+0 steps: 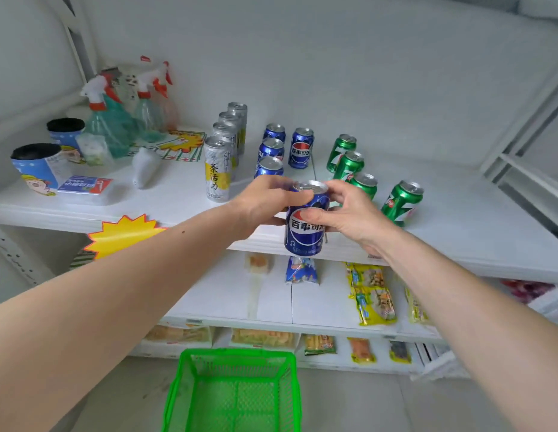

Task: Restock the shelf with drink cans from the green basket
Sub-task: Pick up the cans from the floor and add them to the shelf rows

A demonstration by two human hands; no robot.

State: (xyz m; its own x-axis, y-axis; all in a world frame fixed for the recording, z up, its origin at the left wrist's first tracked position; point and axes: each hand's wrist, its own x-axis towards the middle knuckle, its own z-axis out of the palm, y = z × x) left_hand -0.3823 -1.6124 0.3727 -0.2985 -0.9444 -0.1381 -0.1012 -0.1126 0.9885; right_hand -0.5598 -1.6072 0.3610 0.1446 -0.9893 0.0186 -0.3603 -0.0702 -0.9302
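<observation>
White shelf (458, 219) already carries rows: four tall tea cans (217, 169), four blue Pepsi cans (301, 148), four green 7up cans (402, 202). Green basket (190, 385) on the floor below looks empty. Left hand (265, 204) and right hand (349, 210) both grip one Pepsi can (305, 226), held upright at the shelf's front edge, not yet set down. Probably the last can; only placing remains.

Held can (305, 226) blue, red-white roundel — basket (234, 391) bright green mesh — shelf (458, 213) white.
</observation>
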